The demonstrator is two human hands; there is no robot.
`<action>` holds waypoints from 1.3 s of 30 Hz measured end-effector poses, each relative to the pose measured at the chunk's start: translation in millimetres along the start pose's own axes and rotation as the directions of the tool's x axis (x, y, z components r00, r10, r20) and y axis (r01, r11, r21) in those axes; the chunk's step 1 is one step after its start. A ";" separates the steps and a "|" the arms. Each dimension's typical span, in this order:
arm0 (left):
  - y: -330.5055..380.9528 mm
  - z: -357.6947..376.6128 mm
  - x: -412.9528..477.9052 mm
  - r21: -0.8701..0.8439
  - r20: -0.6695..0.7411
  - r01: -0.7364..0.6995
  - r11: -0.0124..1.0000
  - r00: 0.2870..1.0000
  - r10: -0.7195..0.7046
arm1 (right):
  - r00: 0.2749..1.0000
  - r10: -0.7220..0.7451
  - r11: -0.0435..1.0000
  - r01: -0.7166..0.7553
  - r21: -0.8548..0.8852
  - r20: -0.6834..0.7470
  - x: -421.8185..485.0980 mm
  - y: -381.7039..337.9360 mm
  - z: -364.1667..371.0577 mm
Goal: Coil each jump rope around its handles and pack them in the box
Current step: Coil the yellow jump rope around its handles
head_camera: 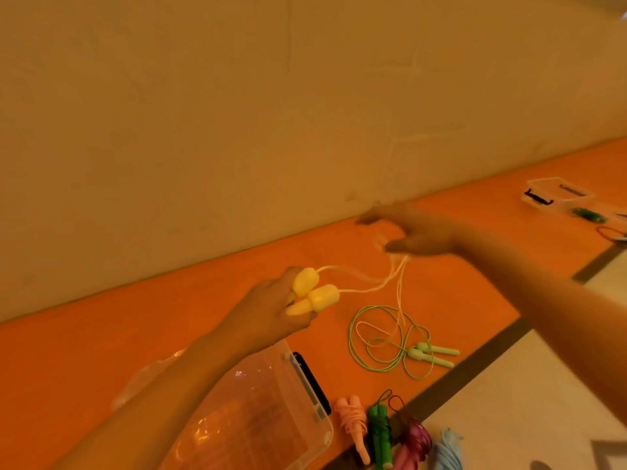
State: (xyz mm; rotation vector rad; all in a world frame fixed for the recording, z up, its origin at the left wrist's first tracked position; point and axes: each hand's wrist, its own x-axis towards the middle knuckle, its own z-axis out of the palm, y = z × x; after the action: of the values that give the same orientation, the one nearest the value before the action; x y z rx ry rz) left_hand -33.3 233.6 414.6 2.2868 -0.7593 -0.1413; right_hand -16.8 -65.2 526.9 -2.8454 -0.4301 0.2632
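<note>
My left hand (271,307) grips the two yellow handles (310,295) of a jump rope together above the orange floor. Its pale yellow cord (373,286) runs up to my right hand (414,232), which is blurred and holds the cord strands raised; the cord's end loops down onto the floor. A light green jump rope (390,344) lies loose and uncoiled on the floor below my right hand. The clear plastic box (264,412) with a black latch sits under my left forearm.
Coiled ropes lie in a row at the bottom: pink (354,422), dark green (380,432), magenta (414,439) and pale blue (448,449). A second clear box (556,195) with more ropes sits far right. A beige wall borders the orange floor strip.
</note>
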 end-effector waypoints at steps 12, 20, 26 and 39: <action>15.1 55.9 -1.5 0.030 0.066 0.028 0.999 0.997 -0.030 | 0.953 0.153 0.833 0.017 0.552 -0.260 -34.3 -50.2 155.2; 33.5 25.2 -36.0 0.419 -0.060 -0.086 0.904 0.991 0.122 | 0.944 0.125 0.694 0.137 0.707 -0.306 -50.5 -75.5 145.5; 25.6 17.6 -52.6 0.307 0.041 -0.136 0.942 0.991 0.130 | 0.965 0.086 0.603 0.147 0.784 -0.247 -48.4 -89.2 148.4; 18.5 23.5 -27.0 0.413 0.077 -0.170 0.895 0.985 0.152 | 0.935 0.216 0.529 0.131 0.838 -0.283 -44.7 -80.5 153.3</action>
State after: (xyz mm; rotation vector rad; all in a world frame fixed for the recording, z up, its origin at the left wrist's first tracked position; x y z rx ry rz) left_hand -71.6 224.1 406.4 2.6133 -1.0847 0.0581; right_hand -112.9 28.8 409.1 -1.8392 -0.0834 -0.0531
